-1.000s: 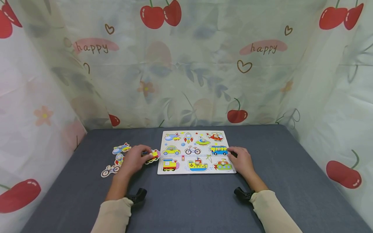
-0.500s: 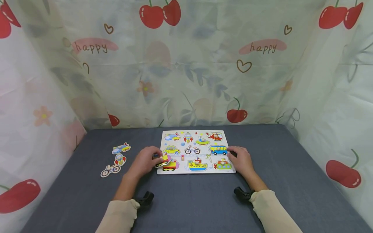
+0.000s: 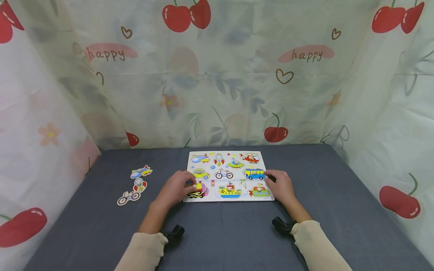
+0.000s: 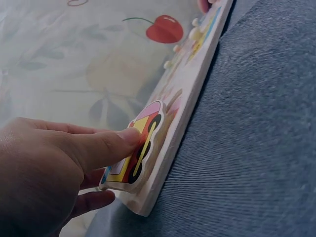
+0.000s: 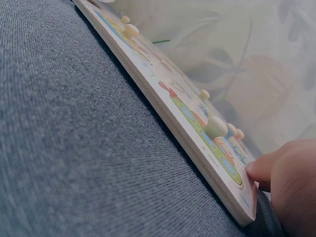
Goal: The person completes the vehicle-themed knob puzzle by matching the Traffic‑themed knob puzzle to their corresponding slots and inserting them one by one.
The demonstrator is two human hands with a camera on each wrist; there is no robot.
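Wooden puzzle board (image 3: 211,194) lies flat on the dark bench (image 3: 223,233), and most slots have their knobbed pieces in: car (image 3: 200,173), flying saucer (image 3: 235,164), helicopter (image 3: 251,159), bus (image 3: 253,174), ship (image 3: 229,192) and submarine (image 3: 259,192). The plane, rocket and bicycle slots just show their printed pictures.

The train piece (image 4: 134,155) is over its matching picture at the near left corner, tilted and not seated. Left hand (image 3: 177,186) has it pinched, thumb on the face and fingers bent behind, so not much gap there. That hand and the piece block most of the train slot from the head view.

Right hand (image 3: 280,183) grips the board's right edge by the bus, thumb and fingers bent in close.

Over on the person's left, well off the board, the loose plane piece (image 3: 141,172), rocket piece (image 3: 139,185) and bicycle piece (image 3: 129,198) sit bunched together. Behind it all hangs a cherry-print curtain (image 3: 217,109).
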